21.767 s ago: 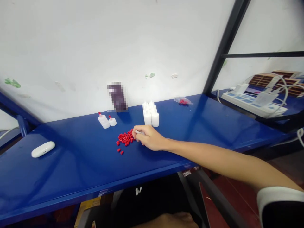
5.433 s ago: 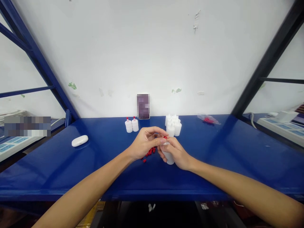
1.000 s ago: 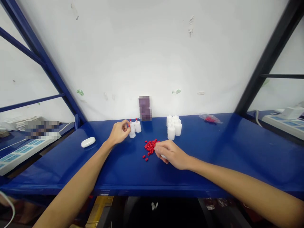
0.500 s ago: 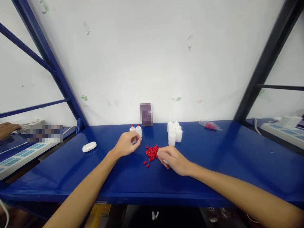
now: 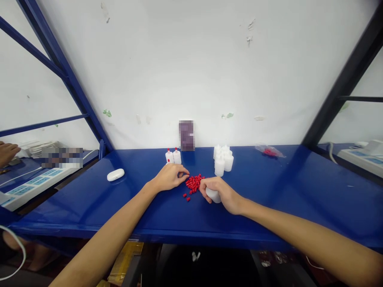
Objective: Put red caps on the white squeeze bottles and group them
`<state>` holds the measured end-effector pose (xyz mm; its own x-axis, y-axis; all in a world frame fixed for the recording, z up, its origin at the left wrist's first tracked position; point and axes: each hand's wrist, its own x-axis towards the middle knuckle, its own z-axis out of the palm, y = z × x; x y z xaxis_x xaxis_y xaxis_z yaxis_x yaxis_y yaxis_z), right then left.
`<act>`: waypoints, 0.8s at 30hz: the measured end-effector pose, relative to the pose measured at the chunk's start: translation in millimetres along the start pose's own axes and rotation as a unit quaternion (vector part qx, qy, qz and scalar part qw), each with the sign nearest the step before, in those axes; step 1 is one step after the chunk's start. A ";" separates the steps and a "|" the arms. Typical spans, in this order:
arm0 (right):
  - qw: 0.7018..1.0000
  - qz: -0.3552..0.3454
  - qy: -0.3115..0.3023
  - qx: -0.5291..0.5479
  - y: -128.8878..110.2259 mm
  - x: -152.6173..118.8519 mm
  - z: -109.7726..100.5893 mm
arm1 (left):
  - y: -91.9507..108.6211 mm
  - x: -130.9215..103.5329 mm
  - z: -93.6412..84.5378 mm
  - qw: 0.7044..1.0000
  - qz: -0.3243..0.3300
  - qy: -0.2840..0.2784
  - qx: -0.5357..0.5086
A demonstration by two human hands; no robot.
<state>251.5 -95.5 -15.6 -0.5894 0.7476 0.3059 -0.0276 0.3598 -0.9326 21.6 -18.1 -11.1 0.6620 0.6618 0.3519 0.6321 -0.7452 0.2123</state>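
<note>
We face a scuffed white wall (image 5: 167,71) behind a glossy blue table (image 5: 299,183), with a blue post (image 5: 79,93) and a black post (image 5: 344,79).

- Centre of the frame: the left hand (image 5: 171,177) reaches the left edge of a loose pile of small red plastic caps (image 5: 194,184), thumb and fingers slightly parted.
- Right of centre: the right hand (image 5: 227,195) wraps around a smooth white plastic bottle (image 5: 213,194), just beside the pile.
- Above the left hand: upright white bottles with red tips (image 5: 177,157), one partly hidden.
- Above the right hand: a tight cluster of white plastic bottles (image 5: 219,167).
- Left of centre: a glossy white oval case (image 5: 115,174) on the blue tabletop (image 5: 284,195).
</note>
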 end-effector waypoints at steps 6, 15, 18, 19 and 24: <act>1.000 0.012 0.012 0.000 -0.9 3.2 2.7 | 31.8 1.5 -9.8 0.975 -0.013 0.196 -0.104; 0.996 0.049 0.069 -0.005 1.9 3.1 -1.4 | 67.1 -8.0 2.0 0.942 0.047 0.214 -0.252; 0.997 0.047 0.062 -0.007 3.2 3.5 -3.7 | 65.8 -5.9 1.9 0.927 0.046 0.171 -0.330; 0.997 0.049 0.054 -0.007 3.0 3.6 -3.9 | 65.8 -4.9 1.8 0.920 0.045 0.150 -0.359; 0.997 0.029 0.018 -0.064 -3.0 1.8 -1.9 | 68.7 -3.2 3.4 0.897 0.035 0.087 -0.433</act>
<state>252.1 -94.2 -11.8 -0.5573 0.7881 0.2614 0.1101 0.3822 -0.9175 64.3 -71.2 -0.7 0.5672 0.6446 0.5127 -0.0073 -0.6186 0.7857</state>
